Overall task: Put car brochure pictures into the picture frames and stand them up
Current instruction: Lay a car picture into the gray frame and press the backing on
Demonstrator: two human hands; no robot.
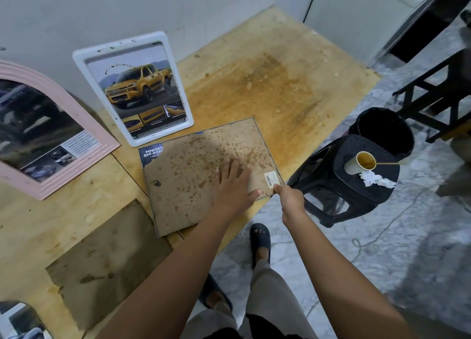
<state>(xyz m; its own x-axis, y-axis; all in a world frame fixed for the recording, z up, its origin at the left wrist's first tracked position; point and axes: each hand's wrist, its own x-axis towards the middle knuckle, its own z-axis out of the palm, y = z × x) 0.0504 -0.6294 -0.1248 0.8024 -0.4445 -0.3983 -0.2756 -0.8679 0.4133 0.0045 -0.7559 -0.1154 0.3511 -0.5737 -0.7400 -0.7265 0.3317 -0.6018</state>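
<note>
My left hand point(233, 183) lies flat, fingers slightly spread, pressing down on the brown, blotchy hardboard-backed picture frame point(193, 185). That frame is face down near the front edge of the plywood table point(267, 71). My right hand point(290, 198) pinches its right corner beside one barcode sticker point(271, 179). One dark brochure page point(152, 155) pokes out at the far-left corner. Two filled frames stand behind: one white rectangular frame point(132, 88) showing a yellow pickup, and one pink arched frame point(84, 124).

Bare arms point(175, 264), beige trousers point(271, 290), blk slide sandals point(260, 239).

Grey wall point(76, 12), marble floor point(382, 249), black plastic stool point(356, 185), stained plywood table point(267, 83).
</note>
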